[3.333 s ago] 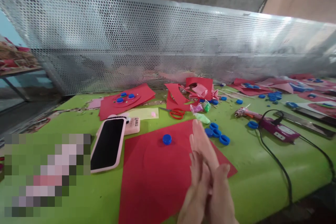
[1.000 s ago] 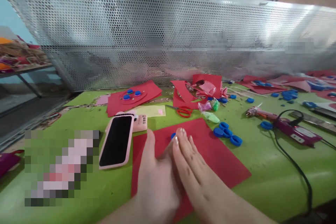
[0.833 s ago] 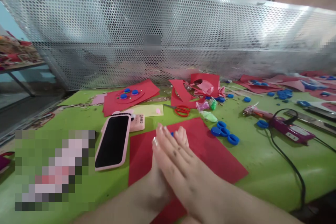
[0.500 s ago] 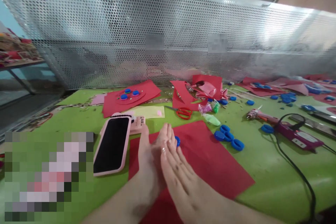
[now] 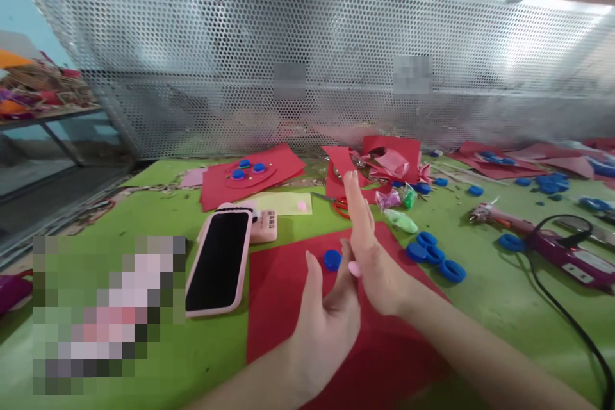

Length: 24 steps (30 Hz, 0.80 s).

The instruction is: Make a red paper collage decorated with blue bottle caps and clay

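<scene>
A small pink lump of soft clay (image 5: pixel 354 269) is pressed between my two hands, over a red paper sheet (image 5: pixel 276 320). My left hand (image 5: pixel 329 327) lies below with palm turned up, thumb raised and fingers straight. My right hand (image 5: pixel 379 262) stands on edge against it, fingers stretched flat and pointing up. Just beyond my left fingers, a blue bottle cap (image 5: pixel 332 260) rests on the red sheet. Behind my right fingers, red-handled scissors (image 5: pixel 340 206) are partly hidden. A pink bit of clay (image 5: pixel 302 205) sits on a pale yellow paper (image 5: pixel 283 203).
Left of the sheet lies a phone (image 5: pixel 218 262) in a pink case. Blue rings and caps (image 5: pixel 435 255) lie right. A purple power strip (image 5: pixel 571 262) trails a black cable. Red paper with caps (image 5: pixel 214 189) and a perforated metal screen (image 5: pixel 230 64) stand behind.
My hands have slid apart along each other: the right has moved up and right, the left down. The pink clay and the blue cap now show more clearly. The view has shifted slightly.
</scene>
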Available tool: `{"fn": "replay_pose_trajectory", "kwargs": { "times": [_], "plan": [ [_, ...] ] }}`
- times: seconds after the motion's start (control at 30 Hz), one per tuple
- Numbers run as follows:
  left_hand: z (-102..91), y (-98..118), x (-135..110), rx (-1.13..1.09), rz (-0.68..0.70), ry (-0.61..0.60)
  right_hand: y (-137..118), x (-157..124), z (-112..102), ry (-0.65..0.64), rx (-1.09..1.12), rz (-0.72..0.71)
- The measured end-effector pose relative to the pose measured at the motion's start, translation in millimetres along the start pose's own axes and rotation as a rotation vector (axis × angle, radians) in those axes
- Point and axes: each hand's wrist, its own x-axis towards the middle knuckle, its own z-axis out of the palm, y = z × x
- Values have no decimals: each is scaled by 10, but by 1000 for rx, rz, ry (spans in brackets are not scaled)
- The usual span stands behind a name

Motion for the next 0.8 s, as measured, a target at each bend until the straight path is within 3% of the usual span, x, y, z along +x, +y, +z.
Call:
{"fn": "replay_pose_trajectory", "kwargs": {
  "times": [0.13,0.3,0.5,0.67,0.8],
  "plan": [
    [-141,-55,-116,206,55,-43,129,70,-78,92,-123,-59],
    [-220,-100,-102,67,6,-69,104,65,-119,27,-241,-74],
    [0,-11,-6,55,-67,79,-26,-192,82,-158,-219,-54],
    [103,51,-39,132,-71,175,-138,-441,141,-120,-226,-13],
    [101,153,54,170,46,275,-157,-662,356,-143,-347,-131]
  ]
}}
